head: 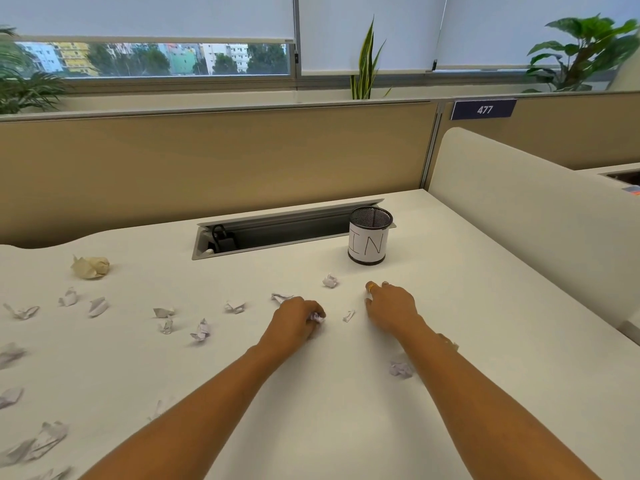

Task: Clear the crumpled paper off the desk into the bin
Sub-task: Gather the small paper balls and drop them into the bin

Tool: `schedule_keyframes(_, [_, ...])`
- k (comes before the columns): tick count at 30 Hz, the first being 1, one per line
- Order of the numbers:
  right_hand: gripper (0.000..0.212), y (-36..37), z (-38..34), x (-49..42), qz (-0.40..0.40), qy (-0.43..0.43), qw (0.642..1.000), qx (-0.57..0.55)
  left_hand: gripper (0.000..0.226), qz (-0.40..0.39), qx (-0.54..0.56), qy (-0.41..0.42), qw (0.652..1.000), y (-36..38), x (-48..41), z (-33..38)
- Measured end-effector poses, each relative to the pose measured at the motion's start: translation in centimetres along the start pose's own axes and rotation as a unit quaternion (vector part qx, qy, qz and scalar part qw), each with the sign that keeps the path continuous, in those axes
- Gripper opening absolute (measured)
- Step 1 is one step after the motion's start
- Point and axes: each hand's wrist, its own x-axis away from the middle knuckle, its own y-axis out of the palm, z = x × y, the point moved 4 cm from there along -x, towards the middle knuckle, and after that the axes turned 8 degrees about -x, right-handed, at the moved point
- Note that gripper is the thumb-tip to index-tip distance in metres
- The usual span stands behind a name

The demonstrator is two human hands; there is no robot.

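Several small crumpled paper scraps lie scattered over the white desk (311, 427), mostly on its left half. My left hand (298, 318) rests on the desk with its fingers closed around one white paper scrap (317, 317). My right hand (391, 308) lies flat on the desk, fingers spread, holding nothing. A small paper scrap (348, 315) sits between the two hands and another scrap (330, 280) lies just beyond them. The bin (370, 240), a black mesh cup wrapped in white paper with handwritten letters, stands upright behind my right hand. A larger beige paper ball (90, 267) sits far left.
An open cable tray (277, 232) with a black plug is sunk into the desk behind the hands, left of the bin. A beige partition (207, 161) closes the back; a white divider (519, 216) rises along the right side. One scrap (400, 369) lies beside my right forearm.
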Motion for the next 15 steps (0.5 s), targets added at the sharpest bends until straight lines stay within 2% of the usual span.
schedule_keyframes(3, [0.041,0.0,-0.2,0.1,0.004,-0.001,1.000,-0.002,0.022,-0.011,0.107,-0.049,0.993,-1.0,-1.5,0.6])
schedule_keyframes(7, [0.039,0.2,-0.3,0.2,0.014,-0.001,1.000,-0.012,0.029,-0.007,0.204,-0.089,0.975,-2.4,-4.8,2.4])
schedule_keyframes(15, [0.038,1.1,-0.7,0.0,0.033,0.006,0.999,-0.023,0.024,0.027,0.223,-0.054,0.973,-6.9,-12.9,8.3])
